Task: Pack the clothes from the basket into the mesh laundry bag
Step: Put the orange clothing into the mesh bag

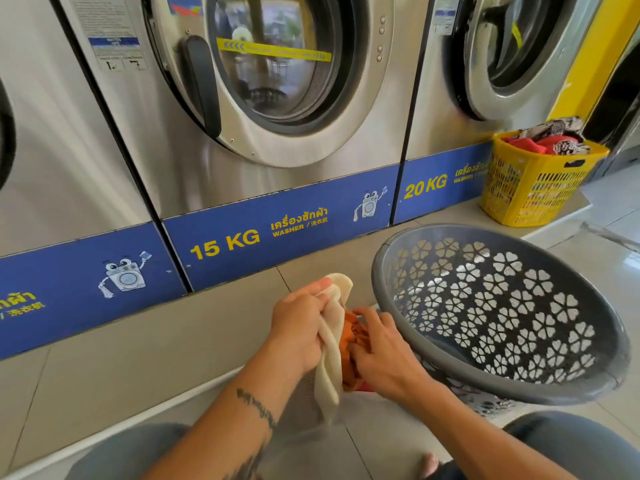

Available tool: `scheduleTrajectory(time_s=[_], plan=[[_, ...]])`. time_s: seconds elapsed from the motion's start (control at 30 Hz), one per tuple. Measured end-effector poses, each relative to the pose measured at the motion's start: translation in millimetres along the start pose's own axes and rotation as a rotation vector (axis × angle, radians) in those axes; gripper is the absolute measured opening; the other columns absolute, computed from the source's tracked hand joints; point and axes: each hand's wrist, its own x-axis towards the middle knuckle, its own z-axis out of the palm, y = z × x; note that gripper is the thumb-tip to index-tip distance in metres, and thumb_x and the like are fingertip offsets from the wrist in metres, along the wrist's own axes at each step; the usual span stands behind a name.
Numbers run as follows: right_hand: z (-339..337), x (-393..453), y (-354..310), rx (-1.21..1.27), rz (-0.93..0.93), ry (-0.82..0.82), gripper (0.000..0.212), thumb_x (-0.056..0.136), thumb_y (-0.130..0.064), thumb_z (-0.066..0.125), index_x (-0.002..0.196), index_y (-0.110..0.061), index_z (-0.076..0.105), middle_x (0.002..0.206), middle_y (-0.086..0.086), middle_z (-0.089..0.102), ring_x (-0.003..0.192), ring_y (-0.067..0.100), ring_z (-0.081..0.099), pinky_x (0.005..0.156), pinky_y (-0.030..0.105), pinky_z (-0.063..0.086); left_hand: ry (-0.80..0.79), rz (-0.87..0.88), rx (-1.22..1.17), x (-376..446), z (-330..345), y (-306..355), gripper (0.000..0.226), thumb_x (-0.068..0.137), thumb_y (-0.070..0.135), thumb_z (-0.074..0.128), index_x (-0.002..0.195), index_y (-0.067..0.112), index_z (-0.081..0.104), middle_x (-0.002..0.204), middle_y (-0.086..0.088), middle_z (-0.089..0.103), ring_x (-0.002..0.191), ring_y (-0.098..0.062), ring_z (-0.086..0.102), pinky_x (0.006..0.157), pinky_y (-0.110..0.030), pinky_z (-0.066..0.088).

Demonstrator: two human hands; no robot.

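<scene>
Head view: your left hand (298, 327) grips the cream mesh laundry bag (330, 344) by its mouth; your right hand (381, 355) pinches soft, light orange clothing (349, 336) into it, beside the tipped grey basket (498, 382). Grasp bunched fabric.

The middle washer's blue panel (277, 233) reads "15 KG" and "WASHER" (beside Thai script); the right panel (440, 188) reads "20 KG".
</scene>
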Motion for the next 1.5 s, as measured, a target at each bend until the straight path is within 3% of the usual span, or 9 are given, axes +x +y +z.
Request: scheduleTrajectory(time_s=[0.2, 0.43, 0.53, 0.63, 0.73, 1.0, 1.23, 1.37, 1.5], plan=[[-8.1, -12.2, -9.9, 0.106, 0.021, 0.050, 0.021, 0.087, -0.028, 0.058, 0.107, -0.026, 0.052, 0.086, -0.005, 0.069, 0.076, 0.014, 0.066, 0.069, 0.037, 0.058, -0.098, -0.104, -0.199, -6.0, -16.6, -30.3, 0.034, 0.098, 0.001, 0.044, 0.126, 0.011, 0.062, 0.117, -0.019, 0.067, 0.106, -0.030, 0.063, 0.082, -0.038, 0.055], [38.6, -27.6, 2.4, -0.068, -0.116, -0.305, 0.022, 0.093, -0.022, 0.053, 0.115, -0.026, 0.056, 0.100, -0.007, 0.060, 0.089, 0.018, 0.058, 0.071, 0.028, 0.044, 0.115, -0.078, 0.129, 5.2, -61.6, -73.9, 0.032, 0.097, 0.000, 0.047, 0.099, 0.022, 0.071, 0.106, -0.012, 0.070, 0.087, -0.022, 0.067, 0.068, -0.032, 0.054], [78.6, -23.9, 17.5, -0.089, -0.154, -0.385, 0.026, 0.095, -0.022, 0.046, 0.120, -0.024, 0.051, 0.121, -0.004, 0.058, 0.109, 0.018, 0.054, 0.094, 0.036, 0.047, 0.199, 0.039, 0.385, 14.5, -79.9, -82.0, 0.035, 0.093, 0.002, 0.050, 0.097, 0.027, 0.073, 0.109, -0.005, 0.070, 0.094, -0.016, 0.065, 0.082, -0.031, 0.054], [113.2, -17.6, 30.7, -0.163, -0.087, -0.444, 0.043, 0.097, -0.032, 0.044, 0.140, -0.027, 0.046, 0.142, -0.001, 0.053, 0.131, 0.022, 0.048, 0.110, 0.039, 0.041, 0.292, 0.123, 0.622, 19.1, -97.3, -74.3, 0.040, 0.090, 0.004, 0.045, 0.099, 0.032, 0.073, 0.103, 0.004, 0.066, 0.085, -0.009, 0.061, 0.074, -0.027, 0.053], [130.2, -13.0, 34.1, -0.242, 0.026, -0.535, 0.033, 0.098, -0.027, 0.046, 0.128, -0.020, 0.057, 0.132, 0.007, 0.060, 0.122, 0.027, 0.055, 0.105, 0.037, 0.043, 0.308, 0.126, 0.761, 17.4, -107.3, -73.7, 0.042, 0.091, 0.003, 0.042, 0.105, 0.030, 0.070, 0.096, 0.012, 0.059, 0.074, -0.001, 0.052, 0.058, -0.018, 0.043], [122.5, 10.7, 26.9, -0.201, 0.166, -0.621, 0.032, 0.098, -0.023, 0.045, 0.126, -0.017, 0.059, 0.127, 0.009, 0.063, 0.113, 0.027, 0.057, 0.097, 0.034, 0.043, 0.263, 0.143, 0.831, 19.3, -121.2, -72.7, 0.041, 0.092, 0.003, 0.047, 0.115, 0.027, 0.069, 0.125, 0.003, 0.061, 0.099, -0.012, 0.052, 0.078, -0.025, 0.046], [61.0, 34.9, 0.9, -0.138, 0.161, -0.479, 0.029, 0.090, -0.033, 0.059, 0.112, -0.017, 0.069, 0.106, 0.008, 0.070, 0.098, 0.027, 0.066, 0.088, 0.042, 0.057, 0.291, 0.113, 0.854, 29.9, -125.0, -73.2, 0.029, 0.089, 0.011, 0.051, 0.102, 0.027, 0.070, 0.094, 0.008, 0.065, 0.073, -0.005, 0.056, 0.056, -0.021, 0.046], [73.3, 47.1, -14.1, -0.052, -0.015, -0.326, 0.021, 0.091, -0.020, 0.055, 0.099, -0.025, 0.074, 0.099, -0.002, 0.074, 0.093, 0.020, 0.068, 0.081, 0.036, 0.058, 0.335, 0.091, 0.782, 36.9, -123.1, -73.6, 0.027, 0.086, 0.007, 0.051, 0.094, 0.025, 0.070, 0.091, 0.002, 0.066, 0.075, -0.012, 0.059, 0.061, -0.029, 0.051], [137.0, 21.8, 5.5, -0.243, -0.296, -0.613, 0.035, 0.094, -0.029, 0.049, 0.122, -0.040, 0.066, 0.127, -0.010, 0.064, 0.117, 0.017, 0.056, 0.102, 0.037, 0.046, 0.399, 0.103, 0.682, 41.2, -123.1, -70.4, 0.032, 0.084, 0.002, 0.049, 0.092, 0.025, 0.069, 0.094, 0.001, 0.066, 0.072, -0.012, 0.058, 0.052, -0.023, 0.043]])
